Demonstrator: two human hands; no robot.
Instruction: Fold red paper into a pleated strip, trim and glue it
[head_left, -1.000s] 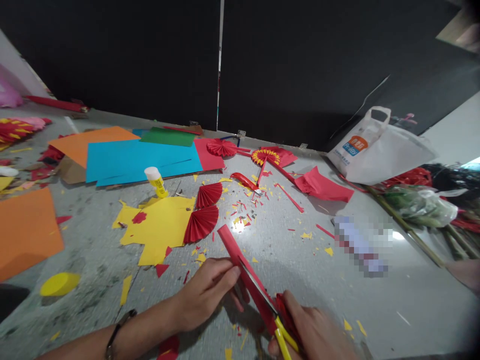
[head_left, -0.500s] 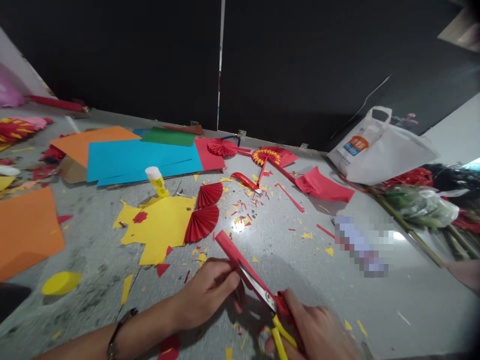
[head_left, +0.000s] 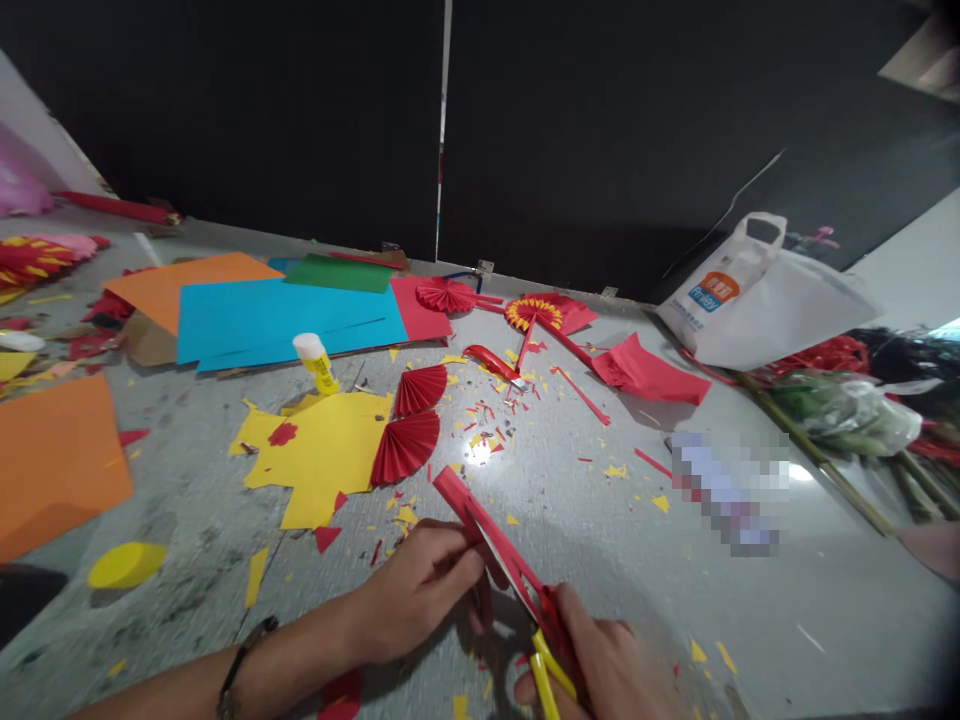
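Red strip [head_left: 489, 526] pinched between left fingers [head_left: 461, 572]; right fingers [head_left: 571, 608] curled around yellow-handled scissors [head_left: 553, 662].

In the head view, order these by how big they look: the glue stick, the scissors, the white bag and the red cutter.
1. White bag
2. Scissors, partly hidden by the right hand
3. Glue stick and red cutter: too alike to rank

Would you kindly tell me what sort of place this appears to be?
Probably a paper-craft workspace, judging by the blue paper, the glue stick and the scissors in the right hand.
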